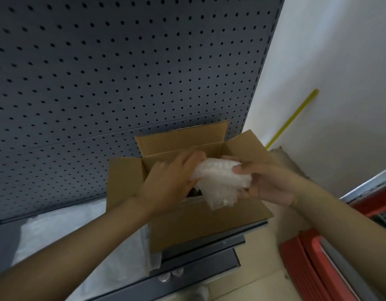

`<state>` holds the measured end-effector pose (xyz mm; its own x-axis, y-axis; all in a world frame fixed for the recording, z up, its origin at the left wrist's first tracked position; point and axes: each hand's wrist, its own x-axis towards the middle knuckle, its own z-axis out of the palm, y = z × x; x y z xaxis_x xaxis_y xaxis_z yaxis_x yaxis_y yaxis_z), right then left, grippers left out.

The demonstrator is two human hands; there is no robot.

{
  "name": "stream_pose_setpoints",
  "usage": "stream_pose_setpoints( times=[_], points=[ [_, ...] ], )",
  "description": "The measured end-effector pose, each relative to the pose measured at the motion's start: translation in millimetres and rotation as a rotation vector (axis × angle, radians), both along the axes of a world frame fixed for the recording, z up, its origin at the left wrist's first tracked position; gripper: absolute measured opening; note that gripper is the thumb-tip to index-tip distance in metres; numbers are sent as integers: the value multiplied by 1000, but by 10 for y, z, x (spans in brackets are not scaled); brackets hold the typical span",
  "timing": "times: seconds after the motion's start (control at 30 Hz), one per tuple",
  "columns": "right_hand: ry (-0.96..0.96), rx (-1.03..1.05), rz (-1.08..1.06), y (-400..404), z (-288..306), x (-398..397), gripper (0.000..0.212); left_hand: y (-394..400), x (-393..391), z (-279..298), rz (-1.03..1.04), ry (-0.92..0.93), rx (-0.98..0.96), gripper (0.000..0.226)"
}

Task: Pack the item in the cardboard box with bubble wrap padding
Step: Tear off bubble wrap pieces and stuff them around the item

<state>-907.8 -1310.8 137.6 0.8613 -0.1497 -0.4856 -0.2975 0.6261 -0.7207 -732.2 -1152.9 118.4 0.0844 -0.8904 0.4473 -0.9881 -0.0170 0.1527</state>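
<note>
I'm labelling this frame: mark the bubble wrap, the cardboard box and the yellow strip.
Crumpled clear bubble wrap (pixel 220 177): head view, middle.
Open brown cardboard box (pixel 205 222): head view, near flap.
Thin yellow strip (pixel 294 117): head view, mid-length.

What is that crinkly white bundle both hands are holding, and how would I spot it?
Start at the grey pegboard wall, then drop to the open cardboard box on the shelf below it. Above the box's opening, the left hand and right hand grip a wad of bubble wrap. It is translucent, white and bubbly, unlike the plain brown flaps.

Shelf (pixel 209 255) w/ box (pixel 200 222), plastic sheet (pixel 57 231)
</note>
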Motion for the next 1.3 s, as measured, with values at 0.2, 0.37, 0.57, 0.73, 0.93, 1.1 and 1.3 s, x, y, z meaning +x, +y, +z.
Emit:
stream_pose_setpoints(
  times=[0.2, 0.37, 0.57, 0.73, 0.93, 1.1, 1.3],
  points=[
    [179, -481, 165, -374, 50, 219, 57, -236, 193, -222, -105, 18, 178, 65],
    [214, -1409, 323, -708, -9, 292, 58, -369, 294, -339, 28, 88, 592, 77],
    [132, -1689, 602, -904, -239, 429, 55, -582, 237, -495, 155, 114, 724, 49],
    [12, -1695, 817, -952, -288, 428, 63, -764, 139, -687, 177, 142, 762, 36],
    [-42, -1729, 800, -972, -505, 522, 48, -897, 54, -945, 191, 227, 776, 30],
    [34, -1516, 963, -1030, -482, 556, 43, -927, -31, -1084, 183, 345, 1001, 39],
    [219, -1349, 1292, -954, -552, 952, 54, -919, -80, -1062, 233, 459, 1073, 40]
  ],
)
